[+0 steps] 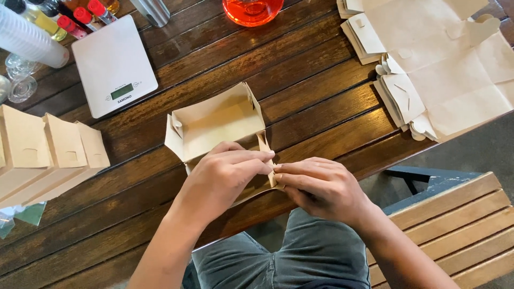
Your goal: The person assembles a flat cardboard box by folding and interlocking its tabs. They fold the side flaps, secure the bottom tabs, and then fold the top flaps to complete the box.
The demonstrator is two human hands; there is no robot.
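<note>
A brown paper box (217, 122) lies half-folded on the dark wooden table (300, 69), its open tray facing up. My left hand (225, 174) covers its near edge, fingertips pinching the near right corner flap. My right hand (318, 187) meets it from the right, fingers closed on the same flap. The fingertips of both hands touch at that corner. The near wall of the box is hidden under my hands.
A stack of flat unfolded paper box blanks (439, 64) lies at the far right. Folded boxes (48, 152) stand at the left. A white kitchen scale (113, 64), small bottles (75, 16), clear cups (27, 37) and an orange bowl (251, 10) sit at the back. A wooden bench (455, 225) is on my right.
</note>
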